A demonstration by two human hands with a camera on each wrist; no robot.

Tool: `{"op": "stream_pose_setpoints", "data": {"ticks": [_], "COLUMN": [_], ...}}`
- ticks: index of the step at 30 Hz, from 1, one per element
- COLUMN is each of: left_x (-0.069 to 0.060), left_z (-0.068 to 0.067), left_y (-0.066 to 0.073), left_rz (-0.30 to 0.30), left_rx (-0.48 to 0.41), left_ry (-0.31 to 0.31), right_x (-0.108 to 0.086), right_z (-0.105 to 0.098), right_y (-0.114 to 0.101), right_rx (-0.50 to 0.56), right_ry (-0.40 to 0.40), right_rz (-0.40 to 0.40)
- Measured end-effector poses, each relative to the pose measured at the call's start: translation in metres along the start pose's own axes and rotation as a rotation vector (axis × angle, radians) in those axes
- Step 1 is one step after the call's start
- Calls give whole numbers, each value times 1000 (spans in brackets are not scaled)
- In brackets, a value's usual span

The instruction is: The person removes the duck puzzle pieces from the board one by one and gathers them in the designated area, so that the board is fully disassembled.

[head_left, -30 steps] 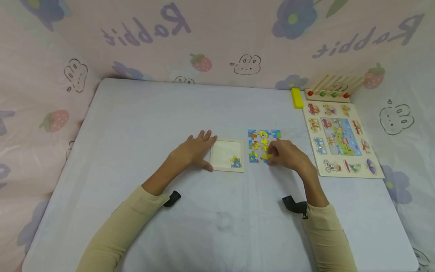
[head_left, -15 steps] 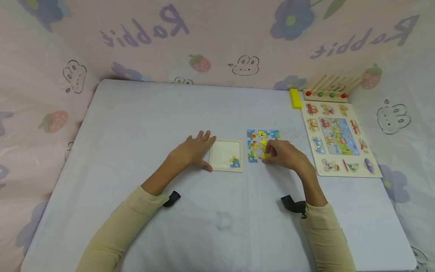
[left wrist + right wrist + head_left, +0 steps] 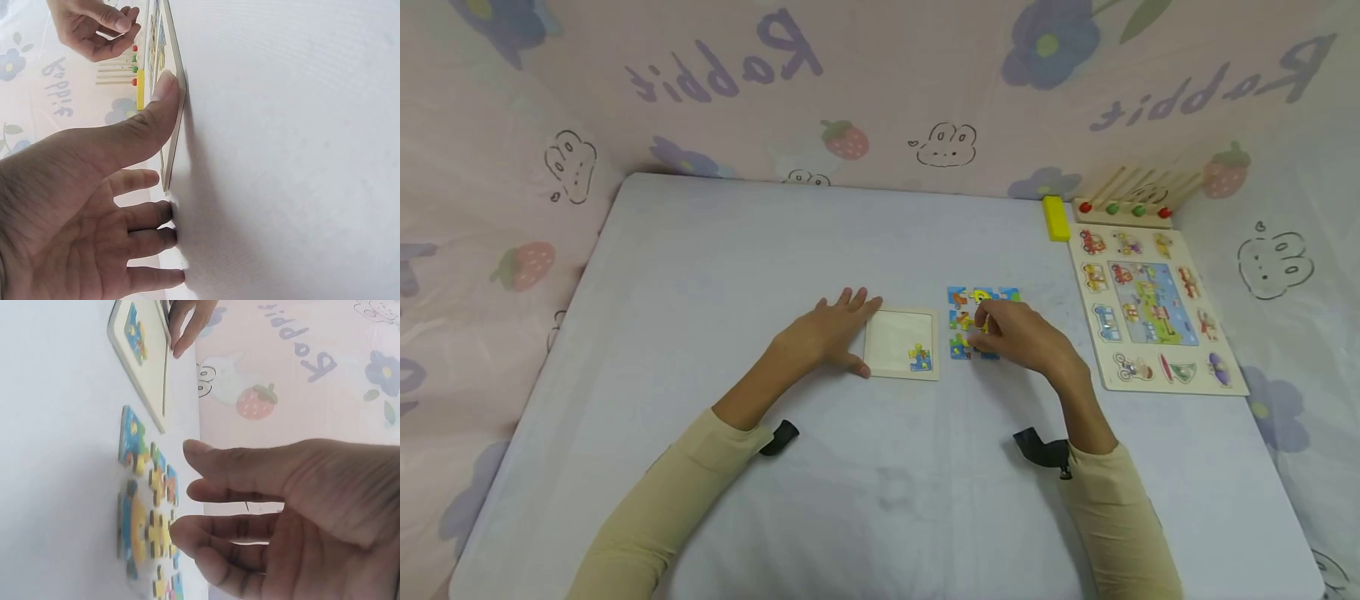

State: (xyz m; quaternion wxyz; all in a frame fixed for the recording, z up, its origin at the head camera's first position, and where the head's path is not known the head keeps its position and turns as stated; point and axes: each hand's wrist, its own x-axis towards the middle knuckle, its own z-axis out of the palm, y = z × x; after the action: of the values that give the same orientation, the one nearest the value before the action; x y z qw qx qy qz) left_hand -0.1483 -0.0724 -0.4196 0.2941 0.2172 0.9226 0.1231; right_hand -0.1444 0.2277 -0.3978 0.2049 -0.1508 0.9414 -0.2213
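A shallow square wooden puzzle tray point(image 3: 891, 337) lies mid-table, with a jigsaw piece point(image 3: 920, 357) in its near right corner. My left hand point(image 3: 829, 335) rests at the tray's left side, fingers spread. In the left wrist view, the thumb point(image 3: 165, 87) touches the tray's edge. Loose jigsaw pieces point(image 3: 958, 346) in blue, yellow and green lie in rows right of the tray. Over them hovers my right hand point(image 3: 1026, 335), hiding some from the head view. The right wrist view shows its thumb point(image 3: 200, 456) and bent fingers apart, holding nothing, beside the pieces.
A wooden picture puzzle board point(image 3: 1101, 367) with vehicle shapes lies at the right. Behind it stands a wooden rack point(image 3: 1123, 218) with pegs and red and green beads, beside a yellow block point(image 3: 1056, 218). Patterned cloth point(image 3: 880, 83) hangs along the table's back.
My right hand has moved a little to the left over the loose pieces. The left hand and the tray have stayed in place.
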Motion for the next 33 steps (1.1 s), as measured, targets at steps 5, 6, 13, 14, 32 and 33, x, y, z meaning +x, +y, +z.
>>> {"op": "stream_pose_setpoints", "data": {"ticks": [5, 6, 13, 14, 32, 33], "left_x": [0, 0, 0, 0, -1, -1], "left_z": [-1, -1, 0, 0, -2, -2], "left_y": [-1, -1, 0, 0, -1, -1], "left_rz": [-3, -3, -11, -13, 6, 8], "left_rx": [-1, -2, 7, 9, 26, 26], "left_ry": [0, 0, -3, -5, -6, -3], "right_x": [7, 8, 16, 16, 24, 23], "right_z": [0, 1, 5, 6, 32, 33], "right_y": [-10, -12, -24, -26, -51, -52], "right_rx": [3, -1, -10, -12, -74, -76], "right_ry": [-7, -7, -32, -39, -132, -133], "right_rz": [-61, -73, -132, -139, -216, -214]}}
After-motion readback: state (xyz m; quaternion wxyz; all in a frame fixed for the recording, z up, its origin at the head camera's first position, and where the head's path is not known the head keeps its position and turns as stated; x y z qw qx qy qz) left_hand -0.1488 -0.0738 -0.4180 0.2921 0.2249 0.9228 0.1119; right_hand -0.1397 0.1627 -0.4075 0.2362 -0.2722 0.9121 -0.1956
